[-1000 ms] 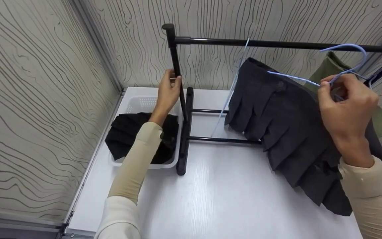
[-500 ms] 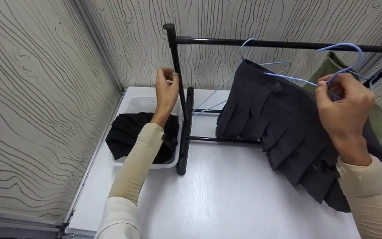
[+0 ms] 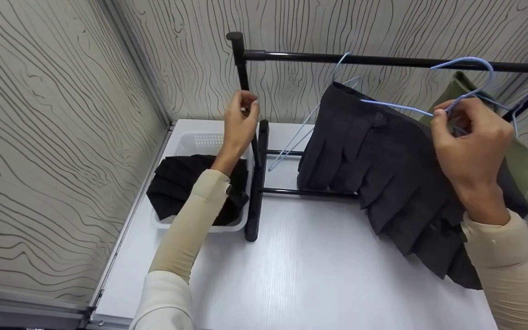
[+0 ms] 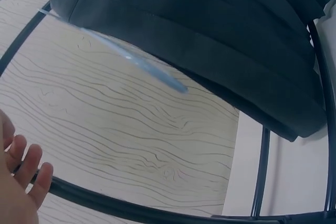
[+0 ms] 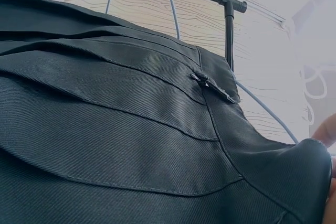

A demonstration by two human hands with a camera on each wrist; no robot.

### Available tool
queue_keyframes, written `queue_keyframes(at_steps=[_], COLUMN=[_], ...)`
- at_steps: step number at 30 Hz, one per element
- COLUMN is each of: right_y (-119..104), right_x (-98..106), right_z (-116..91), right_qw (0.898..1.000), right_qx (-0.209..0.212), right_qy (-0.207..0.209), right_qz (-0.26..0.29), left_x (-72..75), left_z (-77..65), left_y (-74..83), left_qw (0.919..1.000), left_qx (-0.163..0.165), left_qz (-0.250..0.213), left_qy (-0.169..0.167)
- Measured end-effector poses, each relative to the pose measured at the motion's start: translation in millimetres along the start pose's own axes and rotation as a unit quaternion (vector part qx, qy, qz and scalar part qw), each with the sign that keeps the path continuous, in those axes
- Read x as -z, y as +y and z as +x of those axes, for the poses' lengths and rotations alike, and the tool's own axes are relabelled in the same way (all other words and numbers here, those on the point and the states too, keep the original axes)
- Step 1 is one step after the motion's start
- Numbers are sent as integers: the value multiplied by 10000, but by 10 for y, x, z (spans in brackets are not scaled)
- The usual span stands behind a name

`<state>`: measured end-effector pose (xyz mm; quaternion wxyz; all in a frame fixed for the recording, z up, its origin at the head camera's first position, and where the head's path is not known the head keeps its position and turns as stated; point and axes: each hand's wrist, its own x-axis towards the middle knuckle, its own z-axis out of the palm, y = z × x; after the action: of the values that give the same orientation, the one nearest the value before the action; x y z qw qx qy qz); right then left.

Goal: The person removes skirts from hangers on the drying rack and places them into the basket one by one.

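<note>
My right hand (image 3: 472,137) pinches a blue wire hanger (image 3: 399,106) just below its hook, with the waistband of a dark pleated skirt (image 3: 401,169) beside the fingers. The skirt hangs slanting down over the table; in the right wrist view its pleats and a small button tab (image 5: 212,86) show close up. My left hand (image 3: 241,121) is by the rack's left post with loosely bent fingers and holds nothing. A light-blue hanger (image 3: 298,133) hangs from the rack's bar, partly behind the skirt.
A black clothes rack (image 3: 300,57) stands on the white table (image 3: 255,284). Left of it, a white basket (image 3: 200,137) holds a black pleated garment (image 3: 181,183). An olive-green garment (image 3: 523,158) hangs on the right. Patterned walls close the back and left.
The light-blue hanger on the bar has swung round. My left hand drew left from the post, then came back right. My right hand has shifted slightly left with the skirt and hanger.
</note>
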<state>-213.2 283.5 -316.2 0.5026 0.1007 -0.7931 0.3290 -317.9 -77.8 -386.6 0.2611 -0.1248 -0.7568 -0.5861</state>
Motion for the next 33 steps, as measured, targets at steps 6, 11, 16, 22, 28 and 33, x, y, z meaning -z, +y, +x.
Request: queue_keyframes(at_steps=[6,11,16,22,28,33], right_y=[-28,-55,-76,-117,-192,-181], right_x=[-39,-54,-75,-108,-136,-173], right_z=[19,28,34,56,87,109], right_qw=[9999,9999,9998,9994,9984,9970], right_qx=[60,125,192,259,344,429], right_qy=[73,45,-6,-120,-328,-515], right_qz=[48,33,103,181,303,393], left_x=[3,-52,-81,-160,-185,-204], left_z=[-62,-24,-33,10,-6,-27], left_y=[266,229,321,145,108,133], left_qw=[9991,9977,9966,9947,9924,9902], left_qx=[-174,-230,-166,-332,-439,-463], left_qz=[2,7,-117,-115,-146,-155], left_qy=[-387,-635,-801,-967,-1144,-1308])
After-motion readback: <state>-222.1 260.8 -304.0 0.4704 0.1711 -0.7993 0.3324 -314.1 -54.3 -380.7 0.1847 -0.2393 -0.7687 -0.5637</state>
